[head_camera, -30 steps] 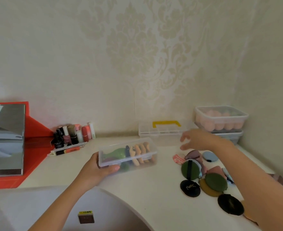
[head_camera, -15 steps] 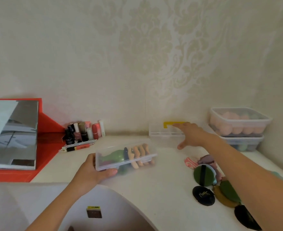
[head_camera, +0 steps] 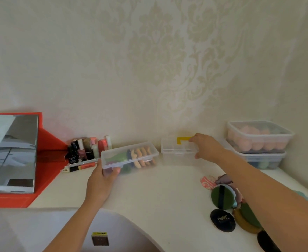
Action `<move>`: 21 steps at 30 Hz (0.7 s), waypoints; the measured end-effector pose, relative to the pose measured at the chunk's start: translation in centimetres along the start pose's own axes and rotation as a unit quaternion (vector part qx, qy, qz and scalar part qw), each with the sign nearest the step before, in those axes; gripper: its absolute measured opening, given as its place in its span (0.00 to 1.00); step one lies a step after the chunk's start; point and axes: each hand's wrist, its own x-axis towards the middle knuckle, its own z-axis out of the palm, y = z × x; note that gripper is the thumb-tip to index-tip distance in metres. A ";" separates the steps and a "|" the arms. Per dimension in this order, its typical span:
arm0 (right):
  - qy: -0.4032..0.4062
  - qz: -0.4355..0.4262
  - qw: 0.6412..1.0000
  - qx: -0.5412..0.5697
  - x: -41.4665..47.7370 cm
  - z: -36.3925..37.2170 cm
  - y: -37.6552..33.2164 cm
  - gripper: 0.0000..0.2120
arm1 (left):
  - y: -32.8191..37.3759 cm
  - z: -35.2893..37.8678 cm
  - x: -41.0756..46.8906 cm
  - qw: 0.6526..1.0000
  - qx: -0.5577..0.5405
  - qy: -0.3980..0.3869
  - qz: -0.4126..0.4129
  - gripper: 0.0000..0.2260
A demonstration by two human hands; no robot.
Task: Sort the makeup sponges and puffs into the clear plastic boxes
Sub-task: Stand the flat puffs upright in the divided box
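Note:
My left hand (head_camera: 102, 180) grips the near left corner of a long clear box (head_camera: 129, 157) that holds green, black and peach sponges and is lifted off the counter. My right hand (head_camera: 206, 147) rests on the right end of a clear box with a yellow handle (head_camera: 176, 150) by the wall, fingers curled over its edge. Loose puffs lie at the right: a green round one (head_camera: 222, 196), a black one (head_camera: 222, 220), and a pink patterned one (head_camera: 207, 181). My right forearm covers more of them.
Two stacked lidded tubs (head_camera: 258, 137) of pink sponges stand at the back right corner. Nail polish and lipstick bottles (head_camera: 87, 150) line the wall. A mirror in a red stand (head_camera: 11, 153) is on the left. A white curved seat back (head_camera: 40, 230) is below.
My right hand has gone from above the loose puffs back to the yellow-handled box and taken hold of its end. My left hand has raised the long box a little towards the wall.

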 end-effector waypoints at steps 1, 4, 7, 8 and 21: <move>0.001 0.000 1.000 0.003 0.0 0.0 0.0 0.33 | -0.2 0.2 -0.1 1.000 0.000 0.013 -0.005 0.25; 0.010 0.000 1.000 0.015 -0.1 0.2 -0.1 0.32 | -0.5 0.2 -0.4 0.998 0.020 0.062 -0.015 0.29; 0.033 -0.010 0.999 0.023 -0.6 0.2 -0.2 0.31 | -0.4 0.2 -1.0 0.996 0.021 0.091 -0.004 0.28; 0.042 -0.015 0.999 0.024 -0.7 -0.1 -0.3 0.30 | -0.1 0.3 -1.3 0.995 0.030 0.092 0.006 0.29; 0.143 -0.103 0.980 0.092 -8.2 -9.7 -6.3 0.32 | 7.3 -1.7 -5.2 0.977 -0.072 0.116 0.167 0.35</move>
